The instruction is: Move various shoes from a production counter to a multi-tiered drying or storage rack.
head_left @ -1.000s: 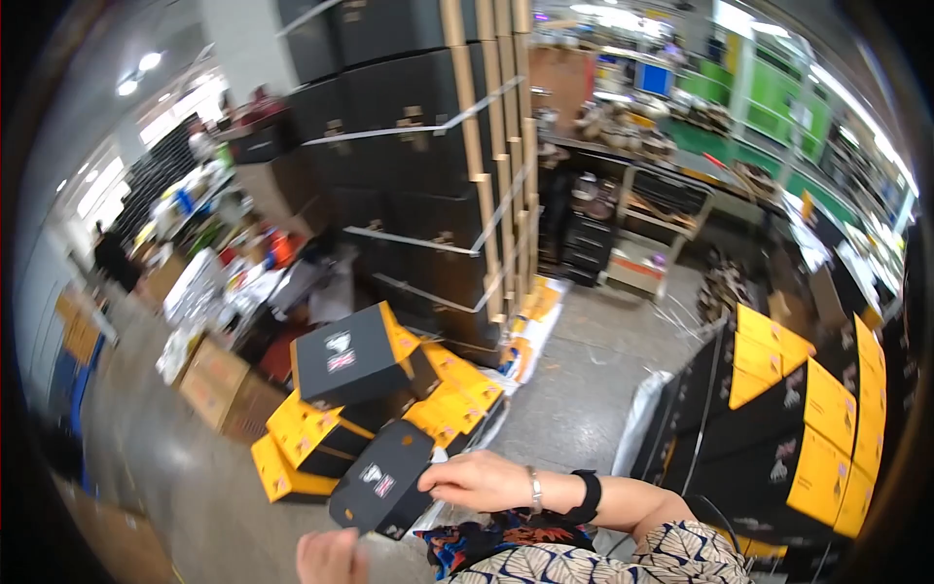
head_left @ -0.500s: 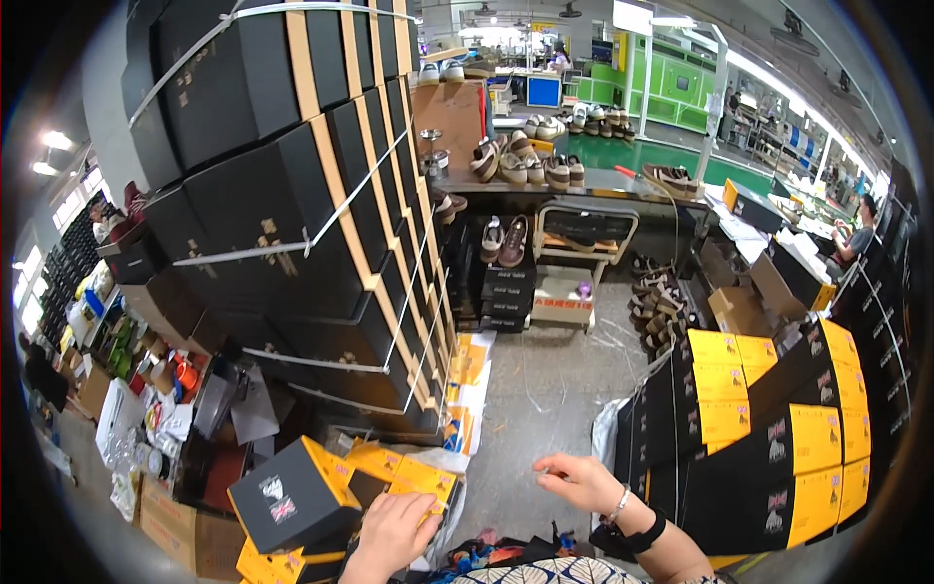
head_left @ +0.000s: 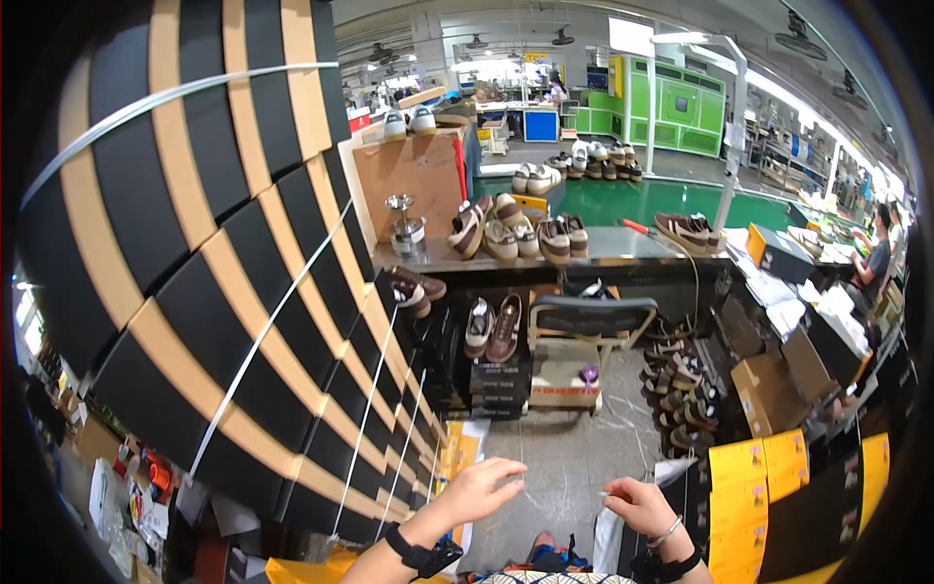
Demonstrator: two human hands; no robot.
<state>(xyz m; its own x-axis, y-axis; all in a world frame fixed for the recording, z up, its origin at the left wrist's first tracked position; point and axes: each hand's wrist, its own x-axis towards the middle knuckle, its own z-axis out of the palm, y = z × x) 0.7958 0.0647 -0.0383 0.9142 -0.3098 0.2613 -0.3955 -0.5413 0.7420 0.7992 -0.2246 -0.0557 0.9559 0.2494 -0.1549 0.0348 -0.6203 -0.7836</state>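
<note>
My left hand (head_left: 482, 489), a dark band on its wrist, reaches forward with fingers stretched and holds nothing. It is nearest to the tall strapped stack of black boxes (head_left: 263, 331) with tan edges on the left. My right hand (head_left: 637, 506) is raised above the walkway, wearing a bracelet and a dark band. Its fingers are bent together in a pinch; what they hold, if anything, is too small to make out. Beside it on the right stand stacked black and yellow shoe boxes (head_left: 737, 501). The two hands are apart.
Grey floor (head_left: 564, 457) runs ahead between the stacks. A small trolley (head_left: 569, 375) stands there, brown shoes (head_left: 504, 329) on black boxes beside it. More shoes (head_left: 681, 380) lie in rows at right. Beyond, a metal-edged bench (head_left: 603, 248) carries shoes. An open carton (head_left: 778, 380) sits right.
My left hand has left the yellow and black boxes at lower left and moved up and right. My right hand has moved right and slightly down. The view has shifted toward the bench.
</note>
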